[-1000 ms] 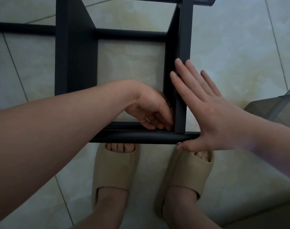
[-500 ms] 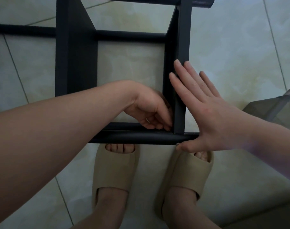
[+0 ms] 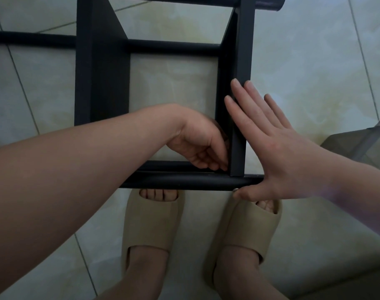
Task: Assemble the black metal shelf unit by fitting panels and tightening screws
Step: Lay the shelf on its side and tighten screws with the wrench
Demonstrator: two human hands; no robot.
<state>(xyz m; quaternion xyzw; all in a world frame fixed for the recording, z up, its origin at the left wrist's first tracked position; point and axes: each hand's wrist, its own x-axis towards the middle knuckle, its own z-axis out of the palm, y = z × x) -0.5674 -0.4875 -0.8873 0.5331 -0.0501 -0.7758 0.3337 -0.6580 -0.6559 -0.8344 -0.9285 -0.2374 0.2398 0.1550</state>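
Pale glazed tiles with thin dark joints cover the floor [image 3: 314, 61], and the black shelf unit [image 3: 102, 72] stands on them, filling the upper middle of the frame. I am looking down through it: 2 upright panels, with round bars running across between them. The right-hand panel [image 3: 242, 50] runs from the top of the frame down to the near bar [image 3: 184, 182], which crosses just above the person's feet.

The left hand [image 3: 197, 146] reaches in from the left edge, inside the unit, into the corner where that panel meets the near bar. Its fingers are curled and bunched together, tips against the panel's inner face. I cannot tell whether they pinch anything (the corner is dark and the hand covers it).

The right hand [image 3: 277, 152] lies flat on the outer side of the same panel. Its 4 fingers are straight and a little apart, pointing toward the upper left, and the thumb is stretched out along the near side of the bar.

Half a second back a small pale glint showed among the left fingers. It is out of sight now, and those fingers sit a touch closer to the panel. The right hand and the unit have hardly shifted.

Below the bar are 2 beige slippers [image 3: 152, 221], toes showing. A grey object [image 3: 362, 144] pokes in at the right edge.
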